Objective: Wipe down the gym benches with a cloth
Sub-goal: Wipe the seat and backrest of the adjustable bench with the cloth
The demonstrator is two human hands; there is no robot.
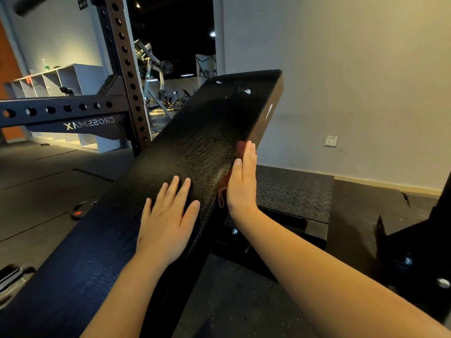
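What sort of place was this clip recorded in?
A gym, most likely its free-weights area: a black padded bench fills the foreground, a perforated steel rack upright stands beside it, and plate-loaded weight machines show in the dim room beyond.

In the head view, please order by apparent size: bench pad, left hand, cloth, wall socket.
1. bench pad
2. left hand
3. cloth, mostly hidden under the right hand, so unsure
4. wall socket, far away
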